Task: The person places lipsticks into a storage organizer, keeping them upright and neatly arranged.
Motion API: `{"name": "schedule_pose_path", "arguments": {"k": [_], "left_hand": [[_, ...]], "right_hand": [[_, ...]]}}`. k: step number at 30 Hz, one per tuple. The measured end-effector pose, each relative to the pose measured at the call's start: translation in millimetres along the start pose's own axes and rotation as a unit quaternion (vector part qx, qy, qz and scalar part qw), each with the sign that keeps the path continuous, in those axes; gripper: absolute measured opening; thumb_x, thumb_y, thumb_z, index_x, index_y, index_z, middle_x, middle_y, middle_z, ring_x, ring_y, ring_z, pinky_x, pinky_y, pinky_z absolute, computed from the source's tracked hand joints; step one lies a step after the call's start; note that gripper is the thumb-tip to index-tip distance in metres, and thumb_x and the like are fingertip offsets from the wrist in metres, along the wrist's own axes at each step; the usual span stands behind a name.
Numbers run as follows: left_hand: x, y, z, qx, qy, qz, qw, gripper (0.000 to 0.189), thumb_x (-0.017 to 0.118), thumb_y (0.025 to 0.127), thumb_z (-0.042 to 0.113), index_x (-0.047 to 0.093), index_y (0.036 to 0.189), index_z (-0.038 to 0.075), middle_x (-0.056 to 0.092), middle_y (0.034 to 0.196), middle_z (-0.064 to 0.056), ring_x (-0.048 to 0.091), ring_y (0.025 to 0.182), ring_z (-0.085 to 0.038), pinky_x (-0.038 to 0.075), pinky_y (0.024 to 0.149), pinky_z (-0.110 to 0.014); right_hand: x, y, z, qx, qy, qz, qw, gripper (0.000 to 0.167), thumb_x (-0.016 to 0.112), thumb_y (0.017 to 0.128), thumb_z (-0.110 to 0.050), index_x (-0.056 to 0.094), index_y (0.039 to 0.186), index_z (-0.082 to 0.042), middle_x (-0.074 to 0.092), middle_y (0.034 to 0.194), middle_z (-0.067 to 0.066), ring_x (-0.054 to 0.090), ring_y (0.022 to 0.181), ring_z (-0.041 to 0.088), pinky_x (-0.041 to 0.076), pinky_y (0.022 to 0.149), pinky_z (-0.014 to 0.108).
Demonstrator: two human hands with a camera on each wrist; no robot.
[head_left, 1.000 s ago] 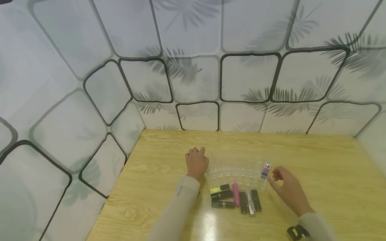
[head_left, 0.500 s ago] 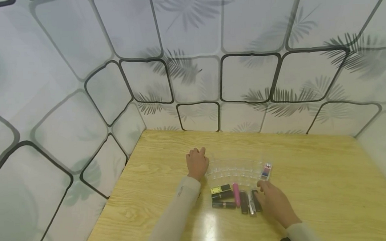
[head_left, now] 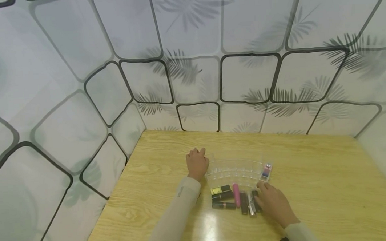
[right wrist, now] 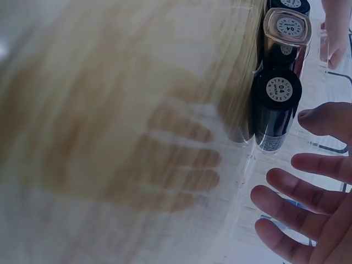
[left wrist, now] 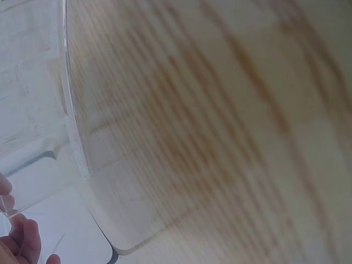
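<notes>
Since the right hand is nearest to the viewer, it comes first: in the right wrist view its fingers are spread, and they hold nothing. Just beside it, at 9 o'clock in the head view, lies the end black tube, and I judge that any next movement depends on this relation: the tube's long axis goes almost from 12 to 6, its far end a little toward 11, so its side faces the thumb. Whether the thumb touches it, I cannot tell. The left hand is well apart, at 10 o'clock, so the right one is the nearer.

Beyond this tube, toward 9 o'clock, come a clear tube, a second black tube and a pink tube, almost parallel. Further that way, two dark tubes lie across, roughly from 9 to 3, with a yellow-and-black case at their 12 o'clock side.

Behind these is the clear organizer, at whose right end is a small pink-and-blue item, near 12 o'clock from the right hand. At its other end, the left hand has fingers bent over the clear side and seems to grip it. Past the wooden table stands a leaf-printed wall covering.
</notes>
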State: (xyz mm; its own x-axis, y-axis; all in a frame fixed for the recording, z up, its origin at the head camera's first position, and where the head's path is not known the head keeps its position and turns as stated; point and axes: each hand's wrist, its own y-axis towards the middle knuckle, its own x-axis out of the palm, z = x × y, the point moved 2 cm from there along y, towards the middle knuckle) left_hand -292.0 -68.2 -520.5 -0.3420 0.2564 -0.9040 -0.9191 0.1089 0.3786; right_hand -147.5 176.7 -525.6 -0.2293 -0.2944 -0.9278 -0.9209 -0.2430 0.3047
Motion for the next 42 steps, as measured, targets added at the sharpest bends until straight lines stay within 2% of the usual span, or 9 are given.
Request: {"name": "schedule_pose_path", "arguments": {"k": [10,15,22,29,37,42], "left_hand": [[-0.3,-0.8,1.1,0.000,-0.007,-0.008,0.9999,0.017,0.056,0.085,0.017,0.059,0.102,0.016,0.053,0.078,-0.005,0.035,0.064,-0.016,0.030,0.061,-0.030],[0.9,-1.1,1.0,-0.003,-0.005,-0.013,0.9999,0.017,0.056,0.086,0.017,0.059,0.102,0.017,0.054,0.079,-0.005,0.037,0.065,-0.016,0.033,0.062,-0.031],[0.8,-0.8,-0.1,-0.001,0.003,0.003,1.0000,0.016,0.059,0.085,0.017,0.060,0.101,0.016,0.055,0.080,-0.006,0.040,0.065,-0.017,0.037,0.063,-0.033],[0.2,0.3,0.4,-0.001,-0.004,0.001,1.0000,0.013,0.059,0.085,0.016,0.059,0.098,0.016,0.055,0.079,-0.006,0.039,0.065,-0.017,0.035,0.062,-0.033],[-0.3,0.7,2.2,0.000,-0.007,-0.007,0.9999,0.013,0.058,0.085,0.016,0.059,0.098,0.016,0.055,0.079,-0.006,0.038,0.064,-0.017,0.033,0.062,-0.032],[-1.3,1.3,2.3,0.000,-0.005,-0.009,0.9999,0.016,0.059,0.085,0.016,0.060,0.101,0.016,0.056,0.080,-0.006,0.039,0.065,-0.017,0.034,0.063,-0.032]], "right_hand": [[5.0,-3.0,1.9,0.003,-0.025,-0.016,0.9996,0.037,0.074,0.076,-0.020,0.059,0.104,-0.002,0.063,0.084,0.012,0.060,0.065,0.021,0.049,0.055,0.034],[3.4,-2.8,1.3,0.007,-0.028,-0.026,0.9993,0.035,0.073,0.077,-0.018,0.059,0.104,-0.001,0.064,0.084,0.013,0.060,0.065,0.022,0.050,0.055,0.035],[0.0,1.3,-0.5,0.027,-0.023,-0.059,0.9977,0.029,0.070,0.079,-0.020,0.058,0.097,-0.001,0.060,0.072,0.007,0.054,0.059,0.016,0.046,0.053,0.030],[1.2,1.8,1.5,0.041,-0.013,-0.097,0.9943,0.028,0.070,0.079,-0.025,0.058,0.093,-0.003,0.058,0.071,0.005,0.055,0.061,0.018,0.047,0.055,0.034],[0.0,-1.0,0.0,0.046,-0.001,-0.081,0.9957,0.025,0.070,0.077,-0.018,0.060,0.091,-0.001,0.057,0.070,0.006,0.053,0.060,0.017,0.045,0.055,0.034],[-0.1,1.0,-0.7,0.054,0.005,-0.088,0.9947,0.021,0.070,0.077,-0.018,0.059,0.083,-0.002,0.055,0.066,0.004,0.049,0.058,0.015,0.042,0.053,0.031]]}}
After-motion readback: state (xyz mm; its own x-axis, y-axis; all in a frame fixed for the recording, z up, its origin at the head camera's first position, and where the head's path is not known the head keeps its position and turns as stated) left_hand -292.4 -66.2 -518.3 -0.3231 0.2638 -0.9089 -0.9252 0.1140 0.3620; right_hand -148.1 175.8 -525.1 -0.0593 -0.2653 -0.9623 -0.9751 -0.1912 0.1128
